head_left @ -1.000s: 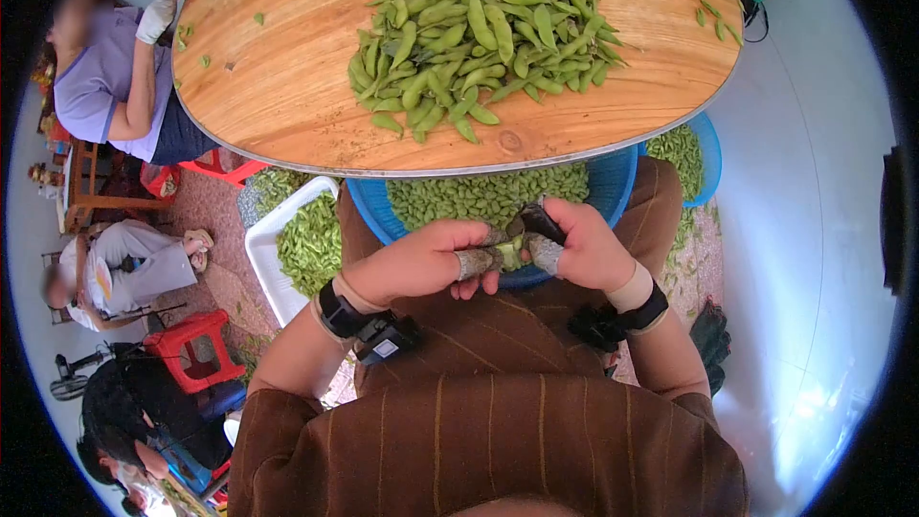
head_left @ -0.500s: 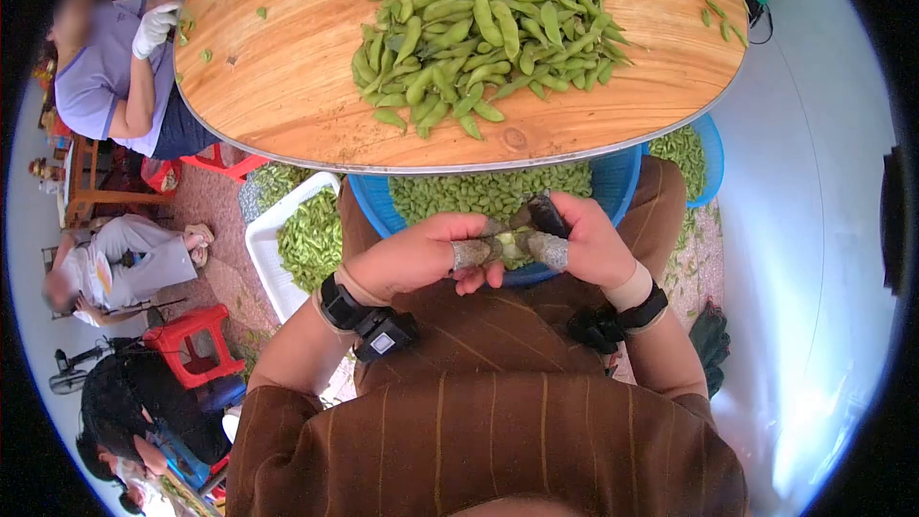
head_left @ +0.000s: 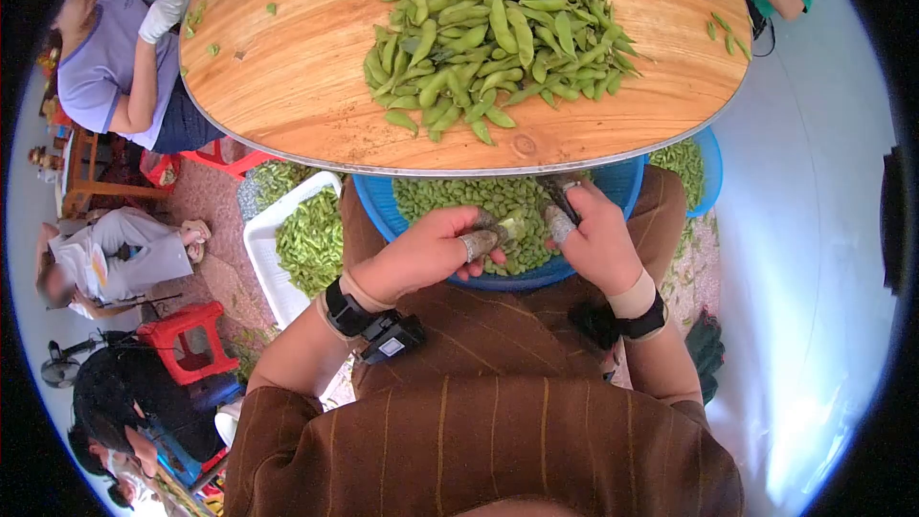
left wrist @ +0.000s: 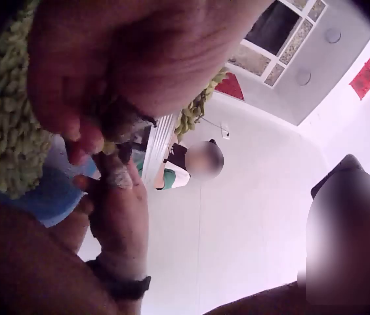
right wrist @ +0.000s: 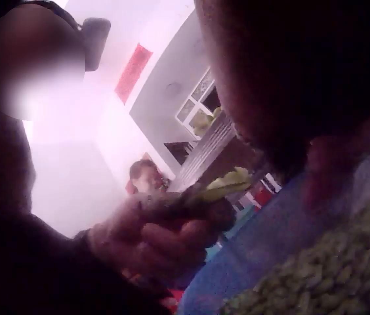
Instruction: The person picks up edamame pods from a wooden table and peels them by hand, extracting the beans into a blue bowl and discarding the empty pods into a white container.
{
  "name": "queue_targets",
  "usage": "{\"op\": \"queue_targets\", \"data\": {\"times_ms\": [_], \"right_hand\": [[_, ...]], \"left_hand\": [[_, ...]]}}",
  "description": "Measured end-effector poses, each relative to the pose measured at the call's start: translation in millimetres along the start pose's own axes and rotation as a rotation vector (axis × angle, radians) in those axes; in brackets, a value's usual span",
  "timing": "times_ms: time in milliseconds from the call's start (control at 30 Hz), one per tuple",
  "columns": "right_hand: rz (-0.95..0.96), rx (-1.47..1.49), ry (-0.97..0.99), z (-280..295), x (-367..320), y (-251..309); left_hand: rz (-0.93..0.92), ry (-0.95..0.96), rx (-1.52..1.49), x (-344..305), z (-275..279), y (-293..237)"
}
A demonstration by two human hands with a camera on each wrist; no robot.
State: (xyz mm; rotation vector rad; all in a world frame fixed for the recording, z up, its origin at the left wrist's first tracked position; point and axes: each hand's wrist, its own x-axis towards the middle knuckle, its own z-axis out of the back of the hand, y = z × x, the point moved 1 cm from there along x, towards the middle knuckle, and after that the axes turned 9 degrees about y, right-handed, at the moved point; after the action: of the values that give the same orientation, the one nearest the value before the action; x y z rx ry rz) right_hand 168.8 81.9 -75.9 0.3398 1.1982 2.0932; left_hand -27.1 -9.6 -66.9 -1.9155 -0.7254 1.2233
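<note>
In the head view my left hand (head_left: 431, 247) pinches a split green soybean pod (head_left: 514, 229) between its wrapped thumb and fingers. The right wrist view shows the pod (right wrist: 227, 184) sticking out past the fingertips. My right hand (head_left: 605, 237) is a little to the right of it, thumb and index finger extended and parted. A grey wrap covers that thumb, and a dark, narrow covering (head_left: 557, 193) lies along the index finger. Below both hands stands a blue basin (head_left: 381, 213) of shelled green beans (head_left: 436, 197).
A wooden table (head_left: 287, 105) bears a heap of unopened pods (head_left: 479, 48); its edge overhangs the basin. To the left are a white tray (head_left: 263, 263) of pods and a red stool (head_left: 191, 340). A second blue basket (head_left: 710, 172) stands at right. Several people sit around.
My hands were together at the pod; now the right hand has drawn away up and to the right, while the left keeps the pod. The person at the left has reached toward the table.
</note>
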Motion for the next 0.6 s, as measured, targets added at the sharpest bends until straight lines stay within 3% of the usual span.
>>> {"op": "queue_targets", "data": {"times_ms": [33,167,267,333,367,433,533,600], "right_hand": [[-0.192,0.289,0.061,-1,-2,2],[-0.308,0.562,0.245,-4,-3,13],[-0.279,0.473,0.244,-7,-2,11],[0.216,0.022,-0.015,-10,0,11],[0.214,0.021,-0.016,-9,-1,12],[0.141,-0.134,0.180,-7,-3,15],[0.171,-0.299,0.134,-19,-3,18],[0.148,-0.293,0.091,-20,-1,13]], "left_hand": [[0.000,-0.029,0.059,1,0,0],[-0.029,-0.027,0.210,5,3,3],[-0.004,0.003,0.014,2,2,2],[-0.066,0.010,0.075,2,4,4],[-0.066,0.013,0.075,2,5,8],[-0.151,0.061,0.191,3,4,13],[-0.182,0.039,0.385,1,1,10],[-0.125,0.000,0.318,2,2,12]]}}
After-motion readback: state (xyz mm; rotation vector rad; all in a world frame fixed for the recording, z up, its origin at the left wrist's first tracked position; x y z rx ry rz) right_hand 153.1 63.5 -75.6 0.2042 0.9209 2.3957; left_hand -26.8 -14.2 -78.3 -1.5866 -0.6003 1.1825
